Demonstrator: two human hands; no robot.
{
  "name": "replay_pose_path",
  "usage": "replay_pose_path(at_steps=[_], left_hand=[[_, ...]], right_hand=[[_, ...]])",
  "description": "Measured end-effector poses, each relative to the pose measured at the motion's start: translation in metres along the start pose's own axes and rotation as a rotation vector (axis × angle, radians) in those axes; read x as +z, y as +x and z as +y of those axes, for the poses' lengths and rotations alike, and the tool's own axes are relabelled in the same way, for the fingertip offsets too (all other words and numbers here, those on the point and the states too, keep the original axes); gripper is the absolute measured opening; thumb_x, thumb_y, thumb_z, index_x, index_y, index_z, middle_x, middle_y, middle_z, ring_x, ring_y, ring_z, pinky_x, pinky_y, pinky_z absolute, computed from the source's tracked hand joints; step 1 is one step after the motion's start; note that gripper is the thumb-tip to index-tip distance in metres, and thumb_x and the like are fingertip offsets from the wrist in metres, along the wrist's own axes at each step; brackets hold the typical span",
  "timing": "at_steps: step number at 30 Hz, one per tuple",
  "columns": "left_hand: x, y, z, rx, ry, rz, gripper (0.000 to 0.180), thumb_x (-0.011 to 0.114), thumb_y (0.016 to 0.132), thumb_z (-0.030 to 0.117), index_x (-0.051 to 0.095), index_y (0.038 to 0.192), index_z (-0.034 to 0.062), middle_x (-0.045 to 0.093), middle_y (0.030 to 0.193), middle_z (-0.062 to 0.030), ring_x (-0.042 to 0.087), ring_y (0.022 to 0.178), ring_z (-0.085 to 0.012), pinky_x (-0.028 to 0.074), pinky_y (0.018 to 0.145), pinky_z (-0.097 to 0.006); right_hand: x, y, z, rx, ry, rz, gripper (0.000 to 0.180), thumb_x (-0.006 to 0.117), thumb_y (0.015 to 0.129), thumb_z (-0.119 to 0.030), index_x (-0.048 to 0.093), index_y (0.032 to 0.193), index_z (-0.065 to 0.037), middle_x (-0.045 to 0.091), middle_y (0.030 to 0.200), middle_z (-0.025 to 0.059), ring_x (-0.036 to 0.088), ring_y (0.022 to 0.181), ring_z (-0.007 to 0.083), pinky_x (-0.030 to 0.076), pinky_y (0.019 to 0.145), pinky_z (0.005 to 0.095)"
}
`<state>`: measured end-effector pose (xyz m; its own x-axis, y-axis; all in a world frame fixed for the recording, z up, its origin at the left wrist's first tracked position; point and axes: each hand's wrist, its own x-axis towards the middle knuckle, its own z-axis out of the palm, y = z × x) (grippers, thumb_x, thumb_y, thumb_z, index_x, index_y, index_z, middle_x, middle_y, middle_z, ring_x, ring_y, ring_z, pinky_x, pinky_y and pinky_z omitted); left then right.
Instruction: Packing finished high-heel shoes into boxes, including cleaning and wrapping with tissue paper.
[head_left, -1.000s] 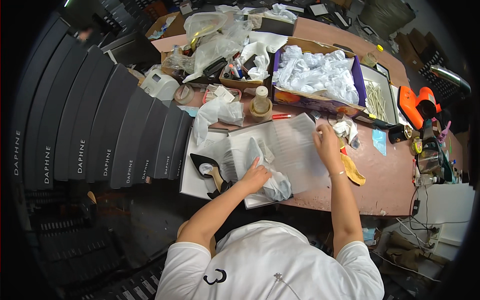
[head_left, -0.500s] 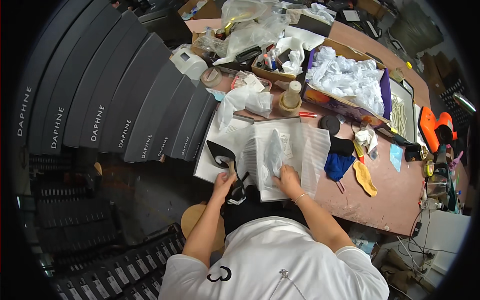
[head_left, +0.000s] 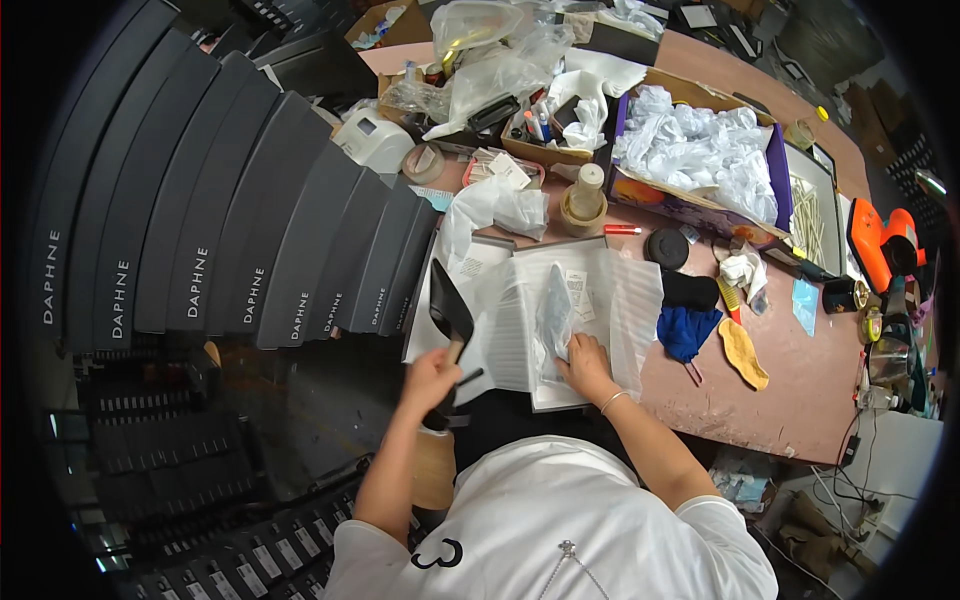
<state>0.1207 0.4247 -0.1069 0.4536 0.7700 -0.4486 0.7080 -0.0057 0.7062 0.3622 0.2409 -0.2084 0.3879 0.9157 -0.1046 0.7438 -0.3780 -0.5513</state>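
My left hand [head_left: 430, 380] is closed round a black pointed shoe [head_left: 452, 310], its toe tilted up and away from me, over the left part of the open shoe box. A black strap sticks out to the right of my fingers. In the box [head_left: 570, 402] lies another item, a pointed, shoe-shaped bundle in whitish wrapping [head_left: 553, 315]. The fingers of my right hand [head_left: 588, 368] are bent against its near end; my palm hides whether they grip it. Translucent striped packing sheet [head_left: 500, 345] spreads out on both sides of the bundle.
Stacked dark shoe boxes [head_left: 215, 210] form a wall at the left. Crumpled white paper fills a purple carton [head_left: 622, 188] at the far right. On the pink table [head_left: 790, 410] are a blue cloth [head_left: 685, 332], a yellow insole-shaped pad [head_left: 742, 355] and a tape roll [head_left: 423, 163].
The shoe in my left hand has turned more upright, and that hand has moved slightly left and nearer to me. My right hand has shifted a little right, still at the wrapped bundle.
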Motion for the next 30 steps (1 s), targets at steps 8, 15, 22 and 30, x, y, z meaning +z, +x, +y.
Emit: replay_pose_path(at_steps=[8, 15, 22, 30], left_hand=[[-0.057, 0.087, 0.051, 0.56, 0.878, 0.537, 0.033, 0.064, 0.082, 0.029, 0.066, 0.093, -0.0021, 0.067, 0.085, -0.0219, 0.065, 0.085, -0.0391, 0.05, 0.079, -0.047], [0.051, -0.041, -0.014, -0.366, -0.157, -0.535, 0.062, 0.062, 0.088, 0.055, 0.066, 0.098, -0.0062, 0.067, 0.088, -0.0158, 0.066, 0.067, -0.0191, 0.056, 0.062, -0.029], [0.134, -0.033, -0.025, -0.693, -1.554, -0.137, 0.048, 0.071, 0.087, 0.037, 0.05, 0.116, 0.0046, 0.053, 0.114, -0.0125, 0.051, 0.11, -0.0211, 0.048, 0.095, -0.036], [0.122, -0.019, -0.018, -0.486, -1.738, -0.038, 0.011, 0.066, 0.089, 0.011, 0.06, 0.095, 0.0042, 0.061, 0.095, -0.0037, 0.058, 0.089, -0.0165, 0.049, 0.084, -0.031]], right_hand=[[-0.004, -0.003, -0.003, 0.002, -0.019, -0.053, 0.036, 0.067, 0.081, -0.024, 0.057, 0.105, 0.002, 0.057, 0.105, 0.0157, 0.054, 0.099, 0.0341, 0.044, 0.084, 0.0454], [-0.004, -0.001, -0.003, -0.018, 0.032, -0.028, 0.032, 0.066, 0.082, -0.021, 0.056, 0.102, 0.002, 0.057, 0.102, 0.0171, 0.054, 0.096, 0.0356, 0.045, 0.081, 0.0462], [-0.029, -0.006, -0.01, -0.157, 0.317, 0.221, 0.03, 0.064, 0.083, -0.015, 0.053, 0.105, 0.003, 0.056, 0.099, 0.0198, 0.052, 0.095, 0.0412, 0.043, 0.081, 0.0486], [0.0, 0.024, -0.005, -0.143, 0.045, -0.117, 0.033, 0.064, 0.083, -0.022, 0.054, 0.105, 0.001, 0.06, 0.097, 0.0179, 0.059, 0.092, 0.0375, 0.049, 0.079, 0.0463]])
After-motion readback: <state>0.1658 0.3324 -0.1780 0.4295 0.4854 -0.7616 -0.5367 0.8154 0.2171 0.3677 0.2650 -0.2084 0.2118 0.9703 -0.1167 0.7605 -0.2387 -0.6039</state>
